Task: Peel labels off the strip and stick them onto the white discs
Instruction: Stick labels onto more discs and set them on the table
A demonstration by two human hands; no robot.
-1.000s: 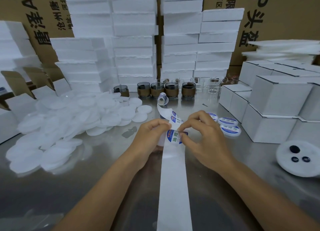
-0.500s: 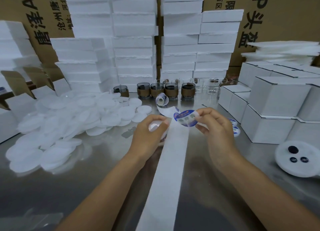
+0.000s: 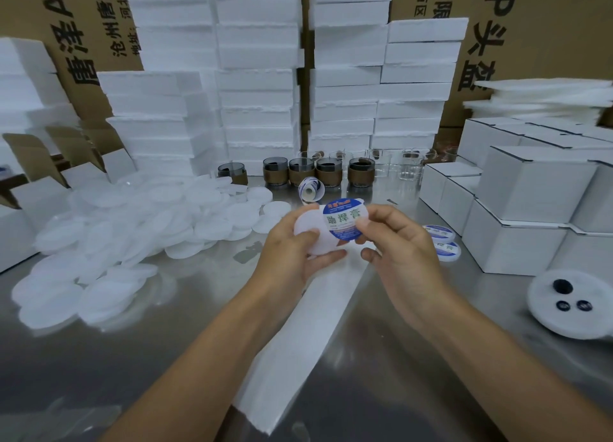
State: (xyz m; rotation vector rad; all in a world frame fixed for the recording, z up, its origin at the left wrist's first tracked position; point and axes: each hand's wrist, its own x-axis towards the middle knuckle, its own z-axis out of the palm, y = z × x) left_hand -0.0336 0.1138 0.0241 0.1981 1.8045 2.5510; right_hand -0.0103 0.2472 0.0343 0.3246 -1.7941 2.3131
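Gripping a white disc between thumb and curled fingers, the left hand is holding it just above the steel table. The right hand is pinching a round blue label by its right edge, and the label is overlapping the disc's right side; whether it is sticking yet, I cannot tell. A white paper strip is running from under the hands toward the near edge, its curled end lying beyond them. Labelled discs are sitting just right of the right hand, a pile of plain discs is spreading on the left, and white boxes are standing stacked on the right.
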